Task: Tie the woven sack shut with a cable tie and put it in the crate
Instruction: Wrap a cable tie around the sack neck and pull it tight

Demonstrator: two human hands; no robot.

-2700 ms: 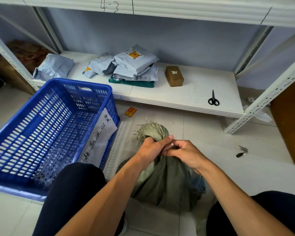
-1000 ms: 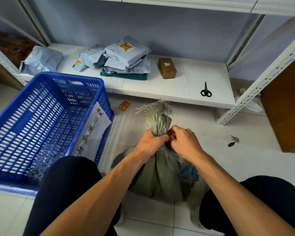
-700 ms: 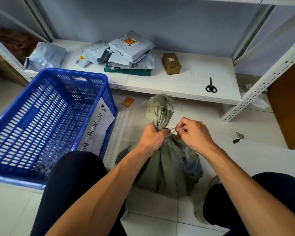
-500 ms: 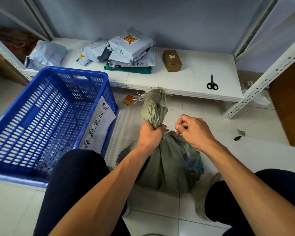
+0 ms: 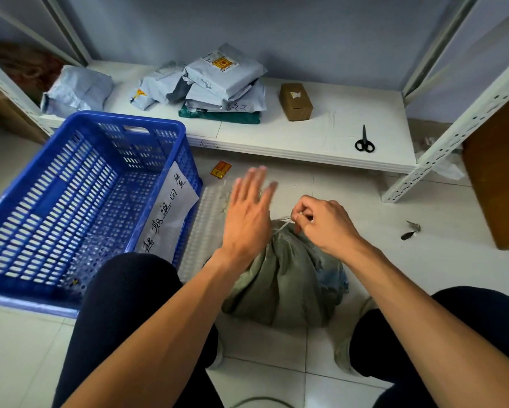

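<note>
— Where's the sack?
— On the floor, between the person's knees and just right of the crate. It's outside the crate, bulging, with its gathered neck pointing up and away from the camera

— And the hands?
— The right hand is just above the neck, on its right side. Its thumb and curled fingers pinch the tail of the cable tie, a thin pale strip running down-left from the pinch into the neck. The left hand holds nothing. It's flat, with fingers straight and spread, palm down over the sack's top on the crate side

— Does the left hand touch the sack?
— I can't tell. It's smeared by motion, the fingertips most of all, and it covers the neck. Only a few frayed threads show past its left edge

— Is the tie closed round the neck?
— The loop is hidden behind the left hand and the folds, so only the tail shows

— Anything else hard to make out?
— One knee hides the crate's near right corner, and the picture's edge cuts off its left side. A paper sheet with handwriting is on its right wall. A clear ridged sheet lies between crate and sack. The low shelf behind carries scissors, a box and a pile of mailers. Two dark scraps on the floor to the right are too small to name
</note>
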